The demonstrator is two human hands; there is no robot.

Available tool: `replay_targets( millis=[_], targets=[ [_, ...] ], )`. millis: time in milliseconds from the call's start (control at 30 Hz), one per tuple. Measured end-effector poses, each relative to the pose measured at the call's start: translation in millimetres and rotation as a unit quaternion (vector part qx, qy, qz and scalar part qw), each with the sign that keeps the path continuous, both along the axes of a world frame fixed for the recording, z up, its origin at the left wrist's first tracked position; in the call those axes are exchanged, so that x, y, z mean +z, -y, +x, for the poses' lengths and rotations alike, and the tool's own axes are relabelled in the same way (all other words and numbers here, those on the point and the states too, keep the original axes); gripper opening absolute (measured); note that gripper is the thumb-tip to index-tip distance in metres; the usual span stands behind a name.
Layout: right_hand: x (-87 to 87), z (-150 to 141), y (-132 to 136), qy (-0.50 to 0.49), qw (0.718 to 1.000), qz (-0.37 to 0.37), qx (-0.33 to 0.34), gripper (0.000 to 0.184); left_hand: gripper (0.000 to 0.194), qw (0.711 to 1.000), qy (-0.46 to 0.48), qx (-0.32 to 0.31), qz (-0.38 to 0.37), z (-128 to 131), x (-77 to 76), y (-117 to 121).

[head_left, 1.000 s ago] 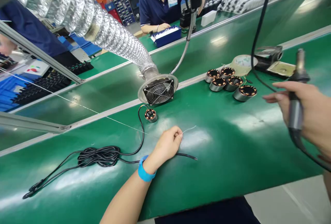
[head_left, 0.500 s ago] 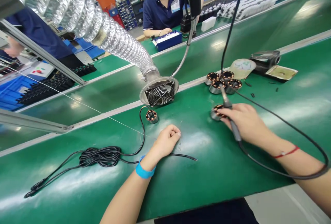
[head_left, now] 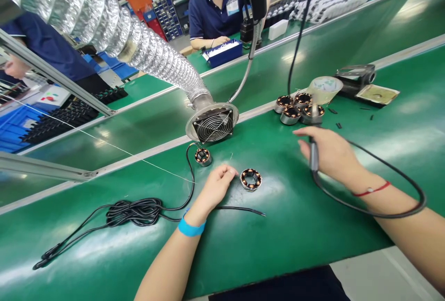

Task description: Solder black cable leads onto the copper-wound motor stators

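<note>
My right hand (head_left: 332,153) grips a soldering iron (head_left: 314,156) by its dark handle, its blurred tip pointing up and away; the thumb and index finger stick out to the left. A ring-shaped motor stator (head_left: 251,171) with copper windings lies on the green table, just right of my left hand (head_left: 219,183). The left fingers are pinched together, and a thin pale solder wire (head_left: 149,159) runs in from the left toward them. Behind that hand stands another stator (head_left: 203,157), joined to a black cable (head_left: 190,176). Several stators (head_left: 290,116) cluster beyond the right hand.
A fume extractor fan (head_left: 213,127) on a foil duct (head_left: 163,58) faces the table. A coiled cable (head_left: 135,210) lies at left. At back right are a tape roll (head_left: 325,89) and a soldering stand (head_left: 375,92). A co-worker (head_left: 215,14) sits across.
The stator at my right hand now lies beside my left hand. My right hand has let go of it and lifted slightly away with the soldering iron. My left hand shifted slightly left.
</note>
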State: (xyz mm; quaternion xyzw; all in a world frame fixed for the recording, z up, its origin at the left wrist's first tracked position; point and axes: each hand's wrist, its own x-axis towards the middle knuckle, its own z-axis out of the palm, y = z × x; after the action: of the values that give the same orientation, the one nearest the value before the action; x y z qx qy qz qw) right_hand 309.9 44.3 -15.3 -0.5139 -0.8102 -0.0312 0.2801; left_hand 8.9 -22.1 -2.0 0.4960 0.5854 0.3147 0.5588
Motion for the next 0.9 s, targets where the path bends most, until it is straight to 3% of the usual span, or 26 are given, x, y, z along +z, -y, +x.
replay_targets(
  millis=[100, 167, 400, 567, 900],
  targets=[
    [-0.7, 28.3, -20.1, -0.022, 0.994, -0.024, -0.107, 0.028, 0.046, 0.999, -0.035, -0.009, 0.021, -2.2, 1.7, -0.4],
    [-2.2, 39.9, -31.5, -0.027, 0.989, -0.05, -0.138, 0.034, 0.051, 0.998, -0.052, -0.012, 0.03, -2.7, 3.7, -1.0],
    [-18.7, 47.7, -56.6, 0.002, 0.988, -0.119, -0.097, 0.027, 0.057, 0.996, -0.086, -0.005, 0.016, 0.9, 1.3, -3.1],
    [-31.5, 58.0, -63.7, 0.021, 0.988, -0.103, -0.115, 0.038, 0.058, 0.996, -0.093, -0.002, 0.017, -0.8, -2.8, -3.8],
    [-43.4, 48.1, -79.0, 0.07, 0.992, -0.079, -0.073, 0.033, 0.058, 0.997, -0.074, -0.002, 0.011, -4.1, -4.3, -5.9]
  ],
)
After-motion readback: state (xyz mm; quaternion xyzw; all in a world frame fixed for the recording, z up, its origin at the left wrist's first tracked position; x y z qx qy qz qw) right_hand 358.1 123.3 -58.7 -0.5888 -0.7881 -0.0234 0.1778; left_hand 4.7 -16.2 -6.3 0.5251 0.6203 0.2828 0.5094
